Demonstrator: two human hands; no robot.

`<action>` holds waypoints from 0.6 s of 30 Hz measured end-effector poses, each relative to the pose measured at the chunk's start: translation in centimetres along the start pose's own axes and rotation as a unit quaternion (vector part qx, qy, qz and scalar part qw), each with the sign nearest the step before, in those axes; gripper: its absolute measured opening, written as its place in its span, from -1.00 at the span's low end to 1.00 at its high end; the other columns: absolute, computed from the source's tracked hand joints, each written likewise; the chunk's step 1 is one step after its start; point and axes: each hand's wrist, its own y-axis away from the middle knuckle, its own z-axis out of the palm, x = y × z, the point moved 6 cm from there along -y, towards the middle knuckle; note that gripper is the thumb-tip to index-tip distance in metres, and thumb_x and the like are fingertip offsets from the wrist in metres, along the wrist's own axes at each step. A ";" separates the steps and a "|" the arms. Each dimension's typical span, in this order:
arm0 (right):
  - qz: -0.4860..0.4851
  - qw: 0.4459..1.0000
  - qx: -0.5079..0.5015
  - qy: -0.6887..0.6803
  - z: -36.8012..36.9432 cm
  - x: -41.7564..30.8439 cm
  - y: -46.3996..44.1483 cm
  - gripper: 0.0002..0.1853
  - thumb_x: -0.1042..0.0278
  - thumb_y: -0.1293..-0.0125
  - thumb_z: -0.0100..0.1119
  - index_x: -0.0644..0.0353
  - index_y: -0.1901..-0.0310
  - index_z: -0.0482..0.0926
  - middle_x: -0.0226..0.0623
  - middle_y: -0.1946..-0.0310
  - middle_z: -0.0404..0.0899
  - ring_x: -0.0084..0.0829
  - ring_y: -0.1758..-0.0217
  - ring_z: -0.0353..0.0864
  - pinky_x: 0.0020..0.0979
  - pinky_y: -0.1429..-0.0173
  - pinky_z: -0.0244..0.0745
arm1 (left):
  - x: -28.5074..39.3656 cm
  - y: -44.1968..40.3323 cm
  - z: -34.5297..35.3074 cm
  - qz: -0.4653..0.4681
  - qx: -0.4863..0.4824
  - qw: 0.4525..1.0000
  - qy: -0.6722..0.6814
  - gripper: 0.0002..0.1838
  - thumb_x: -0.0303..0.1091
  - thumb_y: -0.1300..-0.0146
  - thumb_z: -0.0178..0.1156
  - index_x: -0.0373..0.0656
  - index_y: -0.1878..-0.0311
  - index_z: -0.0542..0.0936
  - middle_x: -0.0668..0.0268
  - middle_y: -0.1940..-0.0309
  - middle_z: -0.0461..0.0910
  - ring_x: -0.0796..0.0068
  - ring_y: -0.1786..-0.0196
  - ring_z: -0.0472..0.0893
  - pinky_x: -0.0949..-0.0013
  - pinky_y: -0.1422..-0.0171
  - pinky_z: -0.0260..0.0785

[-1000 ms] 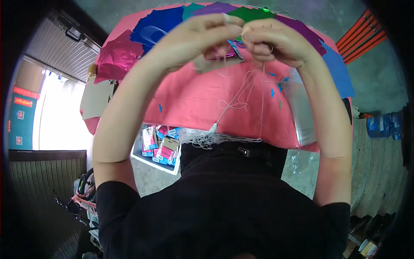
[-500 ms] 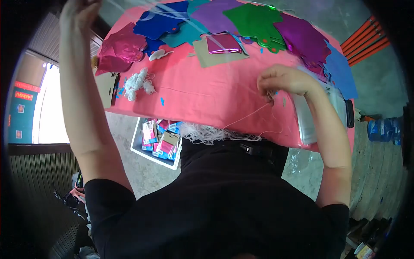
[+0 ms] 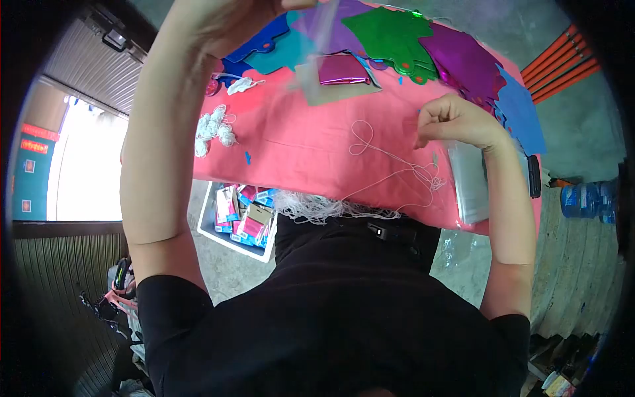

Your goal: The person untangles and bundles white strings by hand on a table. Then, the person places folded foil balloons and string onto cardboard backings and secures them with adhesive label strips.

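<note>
My left hand is raised at the top edge, partly cut off by the frame. A blurred strip of clear plastic, which looks like a bag, hangs from its fingertips over the pink-covered table. Above the table's right side, my right hand has its fingers curled in; whether anything sits in them cannot be made out. Thin white string lies in loose loops beside and below that hand. It leads back to a tangled bundle of white string at the near edge.
Shiny star-shaped foil pieces in several colours line the far edge. A folded magenta foil packet lies on card. White string hanks sit left, clear plastic bags right. A white bin of packaged items stands below.
My left hand has swung right and the clear plastic with it. My right hand has moved slightly right, letting go of the string, which now lies looped on the table.
</note>
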 end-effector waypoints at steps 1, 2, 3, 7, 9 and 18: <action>0.001 1.000 0.000 0.000 0.1 0.3 -0.1 -0.89 0.48 -0.19 0.09 0.33 0.40 0.56 -0.29 0.44 0.63 -0.53 0.30 0.62 -0.51 0.09 0.47 | -0.4 0.1 0.6 -0.013 -0.028 1.000 0.002 -0.81 -0.25 -0.32 0.01 -0.10 0.40 0.44 0.56 0.66 0.15 0.73 0.62 0.15 0.63 0.58 -0.02; 0.008 1.000 0.006 -0.004 0.1 0.7 -0.1 -0.89 0.48 -0.19 0.09 0.33 0.38 0.55 -0.30 0.43 0.63 -0.53 0.29 0.61 -0.51 0.09 0.47 | -0.8 0.3 0.8 -0.027 -0.050 0.998 0.008 -0.81 -0.25 -0.32 0.02 -0.12 0.38 0.45 0.57 0.65 0.14 0.73 0.60 0.15 0.63 0.57 -0.03; 0.015 1.000 0.012 -0.008 0.1 1.2 -0.1 -0.90 0.48 -0.20 0.09 0.34 0.37 0.55 -0.30 0.43 0.62 -0.54 0.29 0.61 -0.51 0.09 0.47 | -1.0 0.4 0.5 -0.035 -0.070 0.997 0.009 -0.81 -0.24 -0.33 0.02 -0.13 0.37 0.45 0.57 0.64 0.13 0.72 0.59 0.15 0.63 0.55 -0.02; 0.019 0.999 0.027 0.008 0.0 2.1 -0.1 -0.85 0.40 -0.23 0.10 0.32 0.34 0.55 -0.33 0.43 0.62 -0.57 0.30 0.60 -0.52 0.11 0.48 | -3.4 2.9 -3.3 -0.094 -0.084 0.985 -0.121 -0.75 -0.19 -0.31 0.03 -0.19 0.33 0.52 0.53 0.61 0.24 0.71 0.55 0.23 0.61 0.47 0.11; 0.018 0.999 0.033 0.017 0.0 2.5 -0.2 -0.83 0.36 -0.24 0.11 0.32 0.33 0.56 -0.33 0.43 0.62 -0.59 0.31 0.59 -0.52 0.12 0.48 | -4.9 4.5 -5.2 -0.119 -0.081 0.972 -0.186 -0.71 -0.17 -0.30 0.04 -0.21 0.32 0.55 0.51 0.60 0.31 0.71 0.55 0.26 0.60 0.44 0.16; -0.004 0.994 0.074 0.078 1.8 2.6 -4.7 -0.89 0.43 -0.23 0.09 0.30 0.34 0.53 -0.39 0.48 0.56 -0.61 0.36 0.55 -0.54 0.21 0.44 | -12.4 9.2 -2.8 -0.070 -0.155 0.777 -0.606 -0.75 -0.46 -0.14 0.07 -0.18 0.09 0.55 0.14 0.10 0.54 0.13 0.02 0.53 0.18 -0.03 0.36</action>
